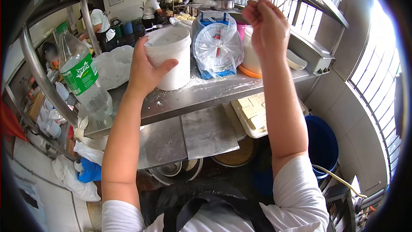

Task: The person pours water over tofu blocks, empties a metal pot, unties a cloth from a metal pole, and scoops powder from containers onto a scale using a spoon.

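My left hand [146,69] grips the side of a white plastic tub [176,66], thumb across its front and fingers around the far side. The tub stands upright on the steel shelf [206,89], with white powder residue inside. My right hand [270,28] is raised in front of the barred window, its fingers drawn together in a pinch; whatever they hold, if anything, I cannot make out. Between the hands stands a dial scale [216,49] wrapped in clear plastic. White powder [197,79] is scattered around the tub and scale.
A Sprite bottle [81,75] stands at the left by a metal post. Behind my right forearm are a white container [251,56] and an orange lid [250,72]. Lower down are a tray of pale blocks [253,114] and a blue bin [319,141]. Two people work in the background.
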`<state>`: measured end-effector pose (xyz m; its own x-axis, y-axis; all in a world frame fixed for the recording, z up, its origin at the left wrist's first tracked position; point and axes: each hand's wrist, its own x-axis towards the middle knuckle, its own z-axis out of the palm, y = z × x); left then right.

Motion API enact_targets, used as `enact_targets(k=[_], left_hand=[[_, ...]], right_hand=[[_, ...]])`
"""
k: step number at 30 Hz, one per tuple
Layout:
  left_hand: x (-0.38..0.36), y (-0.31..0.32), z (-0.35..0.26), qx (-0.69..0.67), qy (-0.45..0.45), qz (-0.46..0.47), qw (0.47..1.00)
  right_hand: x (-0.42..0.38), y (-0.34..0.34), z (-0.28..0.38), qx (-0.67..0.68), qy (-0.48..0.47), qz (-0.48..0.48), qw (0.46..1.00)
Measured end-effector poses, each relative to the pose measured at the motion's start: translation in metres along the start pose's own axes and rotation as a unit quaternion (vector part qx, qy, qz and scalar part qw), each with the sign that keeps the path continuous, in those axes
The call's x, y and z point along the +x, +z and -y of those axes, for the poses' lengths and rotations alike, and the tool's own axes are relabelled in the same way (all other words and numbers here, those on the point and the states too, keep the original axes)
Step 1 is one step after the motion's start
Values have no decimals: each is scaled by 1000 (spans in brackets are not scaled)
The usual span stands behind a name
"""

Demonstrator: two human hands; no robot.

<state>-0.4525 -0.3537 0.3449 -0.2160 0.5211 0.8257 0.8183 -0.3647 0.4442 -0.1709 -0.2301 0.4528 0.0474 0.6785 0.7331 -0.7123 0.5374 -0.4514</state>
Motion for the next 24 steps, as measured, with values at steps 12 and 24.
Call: enact_targets(k=[12, 24], left_hand=[[-2, 5, 4, -3, 8, -21, 1000], [-3, 6, 1, -17, 26, -12, 999]], right_hand=[[65, -9, 8, -293, -132, 121, 939], [48, -8, 0, -279, -114, 103, 948]])
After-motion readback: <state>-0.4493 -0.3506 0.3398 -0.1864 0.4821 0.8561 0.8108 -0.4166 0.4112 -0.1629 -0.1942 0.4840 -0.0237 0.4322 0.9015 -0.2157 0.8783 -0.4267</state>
